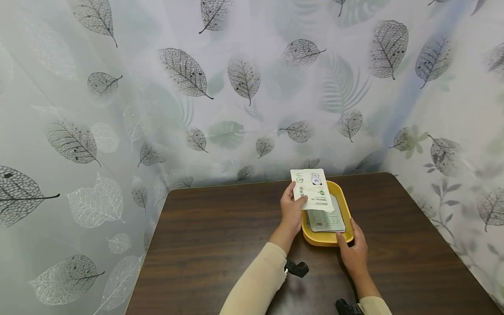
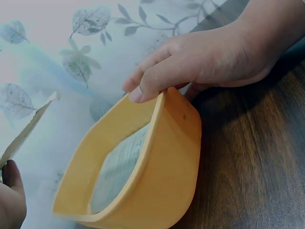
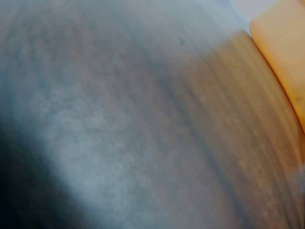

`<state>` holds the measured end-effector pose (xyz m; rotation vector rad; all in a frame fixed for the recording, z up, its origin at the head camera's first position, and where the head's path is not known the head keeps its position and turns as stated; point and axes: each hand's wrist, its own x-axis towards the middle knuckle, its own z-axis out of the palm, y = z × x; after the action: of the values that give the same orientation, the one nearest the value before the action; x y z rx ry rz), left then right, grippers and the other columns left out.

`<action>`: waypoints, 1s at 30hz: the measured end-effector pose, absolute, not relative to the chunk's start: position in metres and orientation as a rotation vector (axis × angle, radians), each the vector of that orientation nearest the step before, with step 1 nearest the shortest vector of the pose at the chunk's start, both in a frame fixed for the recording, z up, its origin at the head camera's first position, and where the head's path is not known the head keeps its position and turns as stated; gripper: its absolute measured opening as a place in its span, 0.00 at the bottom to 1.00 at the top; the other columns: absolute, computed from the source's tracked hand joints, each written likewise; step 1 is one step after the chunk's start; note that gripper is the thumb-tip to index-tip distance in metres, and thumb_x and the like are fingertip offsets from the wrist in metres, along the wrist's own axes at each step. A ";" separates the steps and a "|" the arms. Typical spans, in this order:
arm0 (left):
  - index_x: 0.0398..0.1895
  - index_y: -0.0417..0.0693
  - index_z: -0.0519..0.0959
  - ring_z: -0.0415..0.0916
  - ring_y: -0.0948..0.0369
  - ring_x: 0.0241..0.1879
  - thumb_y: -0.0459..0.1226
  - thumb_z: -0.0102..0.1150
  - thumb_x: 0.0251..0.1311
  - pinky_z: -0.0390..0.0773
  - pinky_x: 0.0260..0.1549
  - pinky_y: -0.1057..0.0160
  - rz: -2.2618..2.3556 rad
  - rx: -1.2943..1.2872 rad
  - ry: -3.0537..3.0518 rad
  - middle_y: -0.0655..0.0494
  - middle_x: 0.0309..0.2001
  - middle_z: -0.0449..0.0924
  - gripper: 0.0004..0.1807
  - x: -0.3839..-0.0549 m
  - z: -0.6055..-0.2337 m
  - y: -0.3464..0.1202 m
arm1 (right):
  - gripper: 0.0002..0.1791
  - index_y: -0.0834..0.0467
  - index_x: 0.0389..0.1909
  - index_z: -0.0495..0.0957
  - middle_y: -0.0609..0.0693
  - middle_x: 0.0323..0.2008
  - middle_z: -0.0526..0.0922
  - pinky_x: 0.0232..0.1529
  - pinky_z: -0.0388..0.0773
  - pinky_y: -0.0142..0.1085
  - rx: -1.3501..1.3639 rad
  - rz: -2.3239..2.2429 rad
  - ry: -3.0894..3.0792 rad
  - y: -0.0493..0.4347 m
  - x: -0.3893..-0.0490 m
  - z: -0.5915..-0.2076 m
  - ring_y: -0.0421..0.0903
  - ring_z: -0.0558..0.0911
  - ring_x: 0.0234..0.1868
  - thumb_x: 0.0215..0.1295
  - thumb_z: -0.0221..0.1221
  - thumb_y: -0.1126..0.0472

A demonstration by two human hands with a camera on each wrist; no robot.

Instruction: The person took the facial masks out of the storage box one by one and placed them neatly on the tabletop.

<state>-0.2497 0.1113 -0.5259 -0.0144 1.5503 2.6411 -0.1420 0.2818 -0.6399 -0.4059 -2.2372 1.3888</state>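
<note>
My left hand (image 1: 290, 215) pinches a white packet (image 1: 312, 189) printed with a panda-like drawing and the words "ESSENTIAL OIL". It holds the packet above the far left part of a yellow plastic basket (image 1: 320, 241). Inside the basket lie pale green flat packets (image 1: 326, 221), partly covered by the raised one. At the basket's near right corner, my right hand (image 1: 355, 251) grips the rim, thumb on top and fingers outside. In the left wrist view that grip (image 2: 205, 62) shows from the side, and the basket (image 2: 178, 157) looks tilted. The right wrist view catches only the basket's edge (image 3: 286, 52).
The basket stands on a dark brown wood-grain table (image 1: 220, 236), towards its far edge. A leaf-patterned curtain (image 1: 244, 105) hangs behind the table and along its sides. A black strap device (image 1: 297, 267) sits at the left wrist, another (image 1: 347, 307) at the right.
</note>
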 end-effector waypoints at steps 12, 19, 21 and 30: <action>0.75 0.45 0.66 0.77 0.52 0.64 0.21 0.57 0.61 0.83 0.56 0.62 2.694 -0.059 1.524 0.45 0.69 0.71 0.37 -0.257 -0.534 0.103 | 0.39 0.54 0.79 0.59 0.65 0.76 0.62 0.80 0.53 0.53 -0.406 1.384 -2.246 0.282 -0.142 -0.638 0.65 0.62 0.76 0.70 0.62 0.57; 0.75 0.43 0.65 0.76 0.52 0.65 0.20 0.57 0.60 0.83 0.54 0.64 2.746 -0.079 1.530 0.42 0.72 0.69 0.38 -0.260 -0.534 0.098 | 0.40 0.55 0.80 0.58 0.65 0.76 0.61 0.78 0.53 0.59 -0.413 1.394 -2.256 0.281 -0.141 -0.638 0.66 0.61 0.77 0.70 0.62 0.57; 0.75 0.43 0.66 0.76 0.52 0.65 0.20 0.57 0.60 0.83 0.52 0.65 2.758 -0.107 1.538 0.43 0.72 0.69 0.38 -0.260 -0.533 0.097 | 0.40 0.55 0.80 0.58 0.65 0.76 0.61 0.78 0.53 0.60 -0.415 1.398 -2.259 0.280 -0.141 -0.637 0.66 0.60 0.77 0.70 0.61 0.57; 0.75 0.43 0.65 0.75 0.51 0.66 0.19 0.56 0.60 0.83 0.53 0.64 2.783 -0.141 1.553 0.42 0.71 0.69 0.38 -0.261 -0.534 0.090 | 0.40 0.55 0.80 0.57 0.64 0.77 0.60 0.77 0.53 0.62 -0.429 1.417 -2.287 0.279 -0.140 -0.633 0.65 0.59 0.78 0.71 0.61 0.55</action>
<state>-0.2607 0.0904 -0.5335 -0.1414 1.5535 2.7835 -0.1403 0.2794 -0.6329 -0.4295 -2.2872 1.4168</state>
